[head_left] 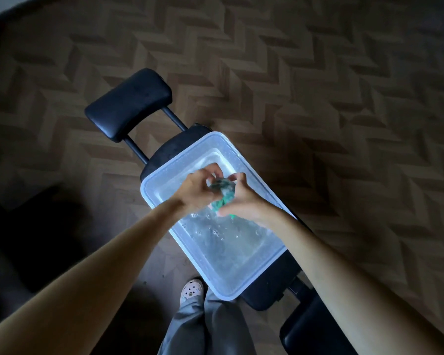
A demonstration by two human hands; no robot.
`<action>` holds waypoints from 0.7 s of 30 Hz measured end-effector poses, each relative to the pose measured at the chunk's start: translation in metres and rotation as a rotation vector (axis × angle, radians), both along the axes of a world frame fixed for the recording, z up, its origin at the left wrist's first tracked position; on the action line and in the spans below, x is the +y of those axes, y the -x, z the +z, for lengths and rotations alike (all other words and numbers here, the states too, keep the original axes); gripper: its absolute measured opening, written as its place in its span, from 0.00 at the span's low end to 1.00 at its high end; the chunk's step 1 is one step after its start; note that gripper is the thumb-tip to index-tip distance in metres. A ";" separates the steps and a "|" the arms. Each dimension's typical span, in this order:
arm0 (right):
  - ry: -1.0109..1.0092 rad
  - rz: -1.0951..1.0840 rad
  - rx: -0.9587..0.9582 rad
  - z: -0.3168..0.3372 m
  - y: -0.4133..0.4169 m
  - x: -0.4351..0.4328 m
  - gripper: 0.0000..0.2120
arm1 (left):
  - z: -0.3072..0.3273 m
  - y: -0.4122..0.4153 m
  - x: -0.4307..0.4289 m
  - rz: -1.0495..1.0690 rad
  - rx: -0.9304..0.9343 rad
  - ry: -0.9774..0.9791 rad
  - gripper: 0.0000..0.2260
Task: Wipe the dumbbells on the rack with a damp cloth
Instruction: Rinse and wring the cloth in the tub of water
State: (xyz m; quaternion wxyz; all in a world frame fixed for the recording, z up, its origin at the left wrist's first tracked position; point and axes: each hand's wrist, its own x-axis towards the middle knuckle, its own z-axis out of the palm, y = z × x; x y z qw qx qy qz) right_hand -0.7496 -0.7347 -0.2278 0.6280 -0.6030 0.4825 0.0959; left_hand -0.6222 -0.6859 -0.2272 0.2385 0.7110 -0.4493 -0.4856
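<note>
A wet green cloth (223,192) is bunched up between both hands above a clear plastic tub (162,180) that holds water. My left hand (195,188) grips the cloth from the left with curled fingers. My right hand (241,201) grips it from the right. Bubbles and ripples show on the water below the cloth. No dumbbells or rack are in view.
The tub sits on a black padded bench (264,288); its black head pad (130,103) sticks out at the upper left on two bars. Brown herringbone floor (318,85) lies all around. My grey trouser leg and a light clog (192,290) stand by the tub's near end.
</note>
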 end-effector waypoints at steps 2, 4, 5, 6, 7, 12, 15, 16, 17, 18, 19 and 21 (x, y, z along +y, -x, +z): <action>-0.205 -0.084 -0.129 -0.002 0.002 0.000 0.34 | 0.002 -0.001 -0.002 0.095 0.148 0.006 0.08; -0.353 -0.091 -0.193 -0.004 0.004 0.000 0.35 | 0.005 0.000 -0.004 0.206 0.249 -0.014 0.08; -0.401 -0.111 -0.202 -0.005 0.004 0.000 0.33 | 0.005 0.000 -0.005 0.235 0.286 -0.026 0.10; -0.439 -0.155 -0.222 -0.005 0.004 0.000 0.29 | 0.007 0.001 -0.007 0.210 0.296 -0.023 0.10; -0.466 -0.202 -0.254 -0.006 0.004 -0.001 0.25 | 0.008 0.001 -0.009 0.129 0.254 -0.022 0.10; -0.502 -0.111 -0.256 -0.010 0.009 -0.009 0.15 | 0.006 -0.001 -0.019 -0.191 -0.062 0.024 0.11; -0.474 -0.094 -0.202 -0.017 0.014 -0.013 0.13 | 0.003 0.004 -0.020 -0.226 -0.100 0.074 0.09; -0.445 -0.077 -0.162 -0.018 0.014 -0.013 0.13 | 0.002 0.004 -0.019 -0.240 -0.124 0.080 0.09; -0.416 -0.067 -0.120 -0.020 0.015 -0.013 0.13 | 0.000 0.002 -0.018 -0.265 -0.162 0.098 0.09; -0.402 -0.073 -0.079 -0.021 0.016 -0.014 0.12 | -0.003 -0.001 -0.016 -0.303 -0.202 0.125 0.11; -0.392 -0.075 -0.040 -0.025 0.018 -0.015 0.12 | -0.004 -0.005 -0.014 -0.360 -0.231 0.164 0.14; -0.408 -0.071 0.012 -0.029 0.020 -0.017 0.12 | -0.009 -0.010 -0.006 -0.595 -0.355 0.314 0.28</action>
